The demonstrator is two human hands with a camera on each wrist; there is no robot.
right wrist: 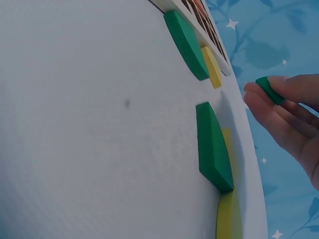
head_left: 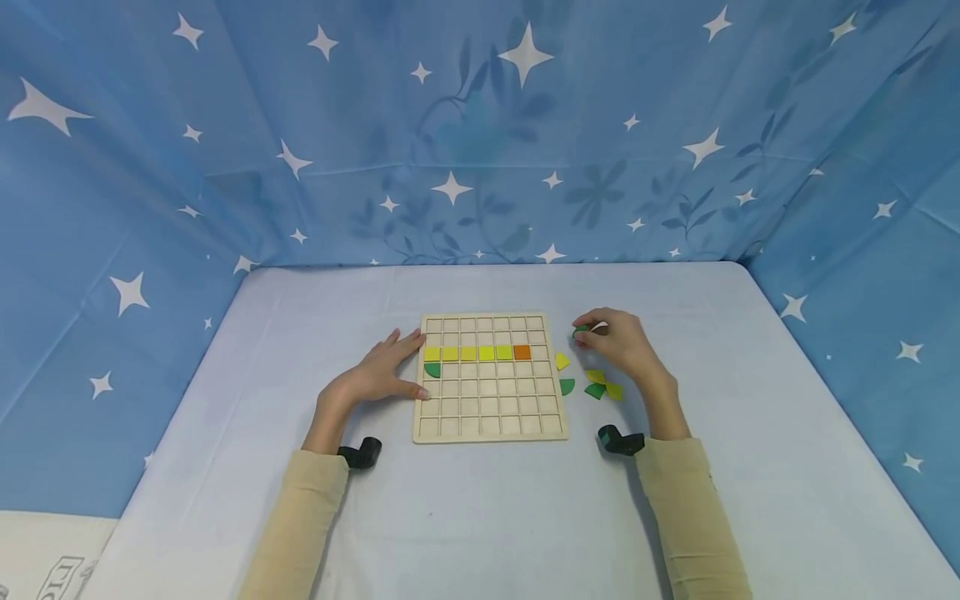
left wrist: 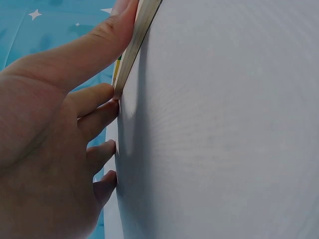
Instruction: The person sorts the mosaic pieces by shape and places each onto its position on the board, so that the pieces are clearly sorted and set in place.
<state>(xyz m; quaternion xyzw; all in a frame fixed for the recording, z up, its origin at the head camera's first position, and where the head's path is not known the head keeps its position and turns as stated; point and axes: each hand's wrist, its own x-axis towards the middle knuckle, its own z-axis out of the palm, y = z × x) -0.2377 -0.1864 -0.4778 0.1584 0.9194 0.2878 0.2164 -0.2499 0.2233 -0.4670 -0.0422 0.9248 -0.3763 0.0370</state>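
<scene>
A light wooden grid board lies on the table. One of its rows holds several yellow square tiles and an orange tile; a green quarter-round tile sits in the cell below the leftmost yellow one. My left hand rests at the board's left edge, fingers spread, thumb on the rim; in the left wrist view the thumb lies along the board's side. Right of the board, my right hand pinches a green tile between thumb and fingertips, raised above the table.
Beside the board's right edge lie a yellow piece and a green quarter-round piece. Farther right is a small cluster of yellow and green pieces. A blue star-patterned curtain surrounds the white table.
</scene>
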